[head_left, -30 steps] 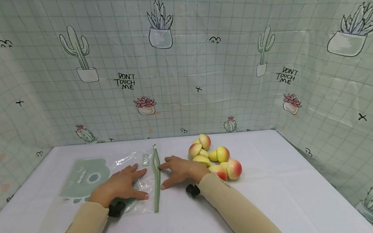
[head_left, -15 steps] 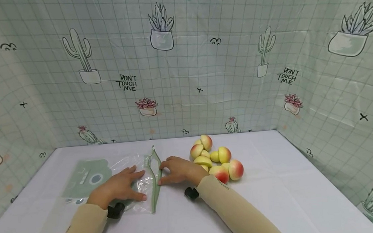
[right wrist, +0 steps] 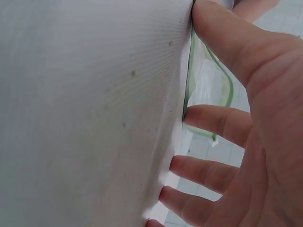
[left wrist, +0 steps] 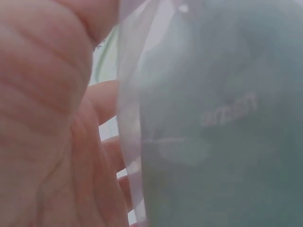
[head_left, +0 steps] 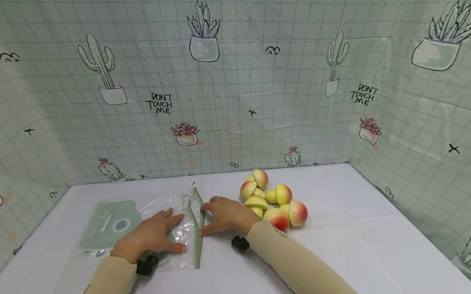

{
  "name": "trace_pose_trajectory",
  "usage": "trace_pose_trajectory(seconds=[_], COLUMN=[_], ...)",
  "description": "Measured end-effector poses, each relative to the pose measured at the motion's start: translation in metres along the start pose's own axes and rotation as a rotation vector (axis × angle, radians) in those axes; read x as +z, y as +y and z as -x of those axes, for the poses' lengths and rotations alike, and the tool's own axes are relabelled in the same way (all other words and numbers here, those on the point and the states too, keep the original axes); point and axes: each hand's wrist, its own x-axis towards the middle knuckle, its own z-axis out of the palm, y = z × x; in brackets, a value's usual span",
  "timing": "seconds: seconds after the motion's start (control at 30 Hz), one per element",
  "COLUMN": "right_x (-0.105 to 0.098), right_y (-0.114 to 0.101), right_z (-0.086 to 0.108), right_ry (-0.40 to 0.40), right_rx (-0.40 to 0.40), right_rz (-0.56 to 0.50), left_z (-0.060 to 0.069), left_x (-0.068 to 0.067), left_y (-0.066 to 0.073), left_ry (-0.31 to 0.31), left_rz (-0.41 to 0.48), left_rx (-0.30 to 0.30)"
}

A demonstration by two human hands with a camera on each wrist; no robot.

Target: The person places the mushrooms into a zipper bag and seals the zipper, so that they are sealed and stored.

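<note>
A clear zip bag (head_left: 118,222) with a green print lies flat on the table, its mouth facing right. My left hand (head_left: 150,234) rests on it with fingers spread; in the left wrist view, the green print fills the right side behind my left hand (left wrist: 52,113). My right hand (head_left: 226,215) touches the bag's green zip edge (head_left: 201,243) with thumb and index fingertips. The right wrist view shows these fingertips of my right hand (right wrist: 272,123) pressing the near strip, while the other fingertips rest on the table. A gap stands between the mouth's two green strips.
To the right of my right hand lies a cluster of several mushroom-shaped pieces (head_left: 282,194) with yellow and red caps. A white cloth covers the table (head_left: 353,248). Behind and at the sides hangs a cactus-printed curtain (head_left: 230,86).
The bag's green strips have parted, leaving a wider gap at the mouth. My right hand has shifted slightly onto the strip. My left hand stays in nearly the same place.
</note>
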Motion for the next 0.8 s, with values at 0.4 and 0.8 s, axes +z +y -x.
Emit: trace_pose_trajectory(seconds=[0.4,0.8], right_x=[-0.001,-0.002], right_y=[-0.003,-0.004], right_z=[-0.001,0.0], right_ry=[-0.002,-0.017], right_rx=[0.014,0.014], right_rz=[-0.007,-0.033], left_z=[0.005,0.004], left_x=[-0.002,-0.002], left_y=[-0.012,-0.015], left_ry=[0.034,0.058], left_rz=[0.013,0.026], left_rx=[0.035,0.007])
